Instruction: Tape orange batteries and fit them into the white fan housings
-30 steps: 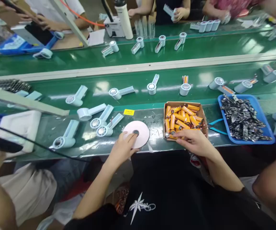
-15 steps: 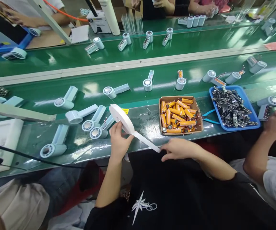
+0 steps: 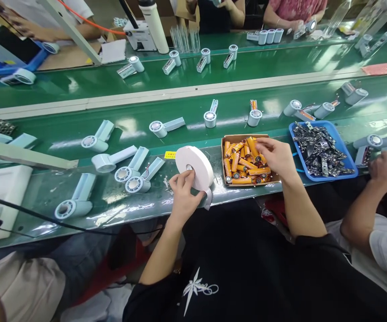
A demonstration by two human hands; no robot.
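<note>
My left hand (image 3: 185,193) grips a roll of white tape (image 3: 198,166) at its core, thumb and fingers pinched on it. The roll stands on edge near the table's front, and a short loose end of tape hangs at its lower right. Over an open cardboard box (image 3: 247,184) full of orange cylindrical batteries, my right hand (image 3: 277,157) pinches at one orange battery (image 3: 253,146) near the back of the box. That battery tilts up against my fingertips, and my hand covers the box's right side.
A blue tray (image 3: 355,169) of small circuit boards stands right of the box. Light-blue fan housings (image 3: 137,184) lie to the left, and more sit along the green belt (image 3: 126,114). A co-worker's hand (image 3: 386,170) works at far right; other people sit across the belt.
My right hand has let go of the tape's pulled-out strip and moved right and up to the batteries. The roll has turned more face-on and shifted right, its free end now short and drooping.
</note>
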